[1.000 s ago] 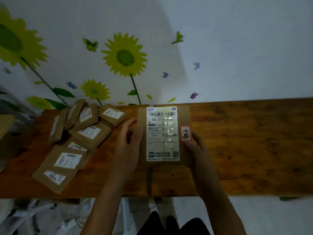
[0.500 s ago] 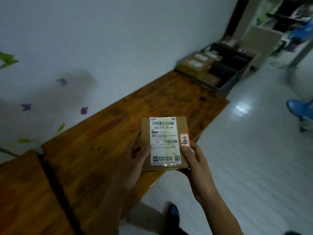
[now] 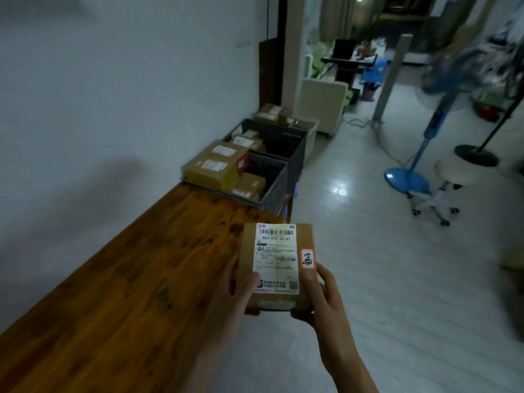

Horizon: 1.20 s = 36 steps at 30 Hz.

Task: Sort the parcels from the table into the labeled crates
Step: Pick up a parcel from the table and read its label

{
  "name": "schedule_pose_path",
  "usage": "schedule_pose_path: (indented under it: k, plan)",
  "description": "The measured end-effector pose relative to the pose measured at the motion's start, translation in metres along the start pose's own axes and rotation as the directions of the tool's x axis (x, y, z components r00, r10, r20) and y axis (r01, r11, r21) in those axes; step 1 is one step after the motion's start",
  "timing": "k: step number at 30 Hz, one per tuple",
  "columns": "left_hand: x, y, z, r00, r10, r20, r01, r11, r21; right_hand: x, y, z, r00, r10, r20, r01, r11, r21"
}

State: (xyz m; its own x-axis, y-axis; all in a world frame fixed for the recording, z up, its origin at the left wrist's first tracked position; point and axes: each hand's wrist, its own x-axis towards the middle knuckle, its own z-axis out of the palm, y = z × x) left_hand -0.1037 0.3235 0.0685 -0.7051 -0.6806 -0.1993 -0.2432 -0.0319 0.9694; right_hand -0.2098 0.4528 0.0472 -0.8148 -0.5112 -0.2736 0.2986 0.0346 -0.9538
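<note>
Both the left hand (image 3: pixel 241 290) and right hand (image 3: pixel 320 296) are gripping the parcel (image 3: pixel 276 265) by its sides, with crates (image 3: pixel 279 177) lying well beyond them.

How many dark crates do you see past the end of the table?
2. The near crate stands right past the table; the far crate is behind it. A pale bin beyond may hide more.

Brown parcel (image 3: pixel 276 262) bears a white barcode label (image 3: pixel 276 258); dark grey crates (image 3: pixel 279 180), streaked reddish-brown table (image 3: pixel 127 279).
</note>
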Motion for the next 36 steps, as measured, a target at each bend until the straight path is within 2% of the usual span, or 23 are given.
schedule_pose_path:
  k: [4, 8, 14, 17, 20, 25, 31, 34, 36]
  plan:
    - [0.076, 0.023, 0.048, 0.996, -0.039, 0.086, 0.037, 0.999, 0.022, 0.077, -0.023, -0.032, 0.998, -0.025, -0.061, 0.026, 1.000, 0.005]
    - [0.167, 0.034, 0.078, 0.981, -0.159, 0.111, 0.167, 0.984, -0.059, 0.167, -0.041, -0.051, 0.998, -0.022, -0.063, 0.020, 0.999, -0.038]
    - [0.335, 0.038, 0.127, 0.963, -0.237, 0.131, 0.262, 0.937, -0.231, 0.331, -0.082, -0.064, 0.998, -0.020, -0.058, 0.013, 0.994, -0.108]
    - [0.420, 0.059, 0.147, 0.966, -0.231, 0.111, 0.254, 0.928, -0.272, 0.412, -0.115, -0.062, 0.998, -0.033, -0.052, 0.024, 0.988, -0.151]
    - [0.491, 0.083, 0.166, 0.970, -0.221, 0.096, 0.238, 0.940, -0.245, 0.484, -0.145, -0.065, 0.998, -0.040, -0.042, 0.032, 0.985, -0.170]
    - [0.595, 0.092, 0.181, 0.980, -0.193, 0.051, 0.199, 0.969, -0.146, 0.599, -0.166, -0.058, 1.000, -0.024, 0.006, 0.024, 0.980, -0.198]
    - [0.724, 0.093, 0.224, 0.969, -0.225, -0.103, 0.202, 0.960, -0.194, 0.774, -0.168, -0.062, 0.989, 0.063, 0.136, -0.025, 0.964, -0.265]
    - [0.786, 0.090, 0.249, 0.940, -0.280, -0.198, 0.228, 0.942, -0.248, 0.858, -0.171, -0.065, 0.960, 0.166, 0.226, -0.088, 0.943, -0.320]
    - [0.834, 0.094, 0.260, 0.911, -0.310, -0.273, 0.239, 0.934, -0.264, 0.916, -0.180, -0.057, 0.937, 0.193, 0.290, -0.067, 0.916, -0.396]
